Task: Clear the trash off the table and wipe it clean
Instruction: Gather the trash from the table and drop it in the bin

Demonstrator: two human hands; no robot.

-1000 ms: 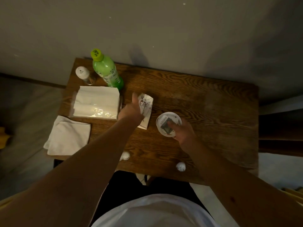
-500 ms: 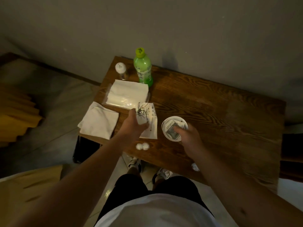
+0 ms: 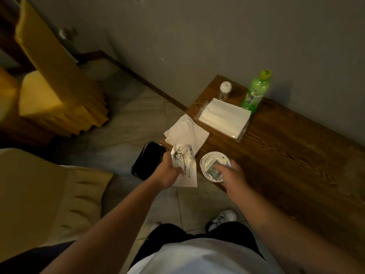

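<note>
The left hand [image 3: 167, 173] is gripping a printed paper wrapper [image 3: 184, 167] near the black bin [image 3: 147, 161]; the right hand [image 3: 232, 175] is clutching a white cup [image 3: 209, 165] over the table [image 3: 286, 147] edge.

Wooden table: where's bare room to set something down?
Free: the dark wooden table right of the clear-wrapped white tissue pack and green plastic bottle, toward the wall. Crowded: the left end, with white-capped jar and folded white cloth.

Bare forearms, white t-shirt [image 3: 197, 258], black shorts [image 3: 197, 236], white-and-black sneaker [image 3: 222, 219]
</note>
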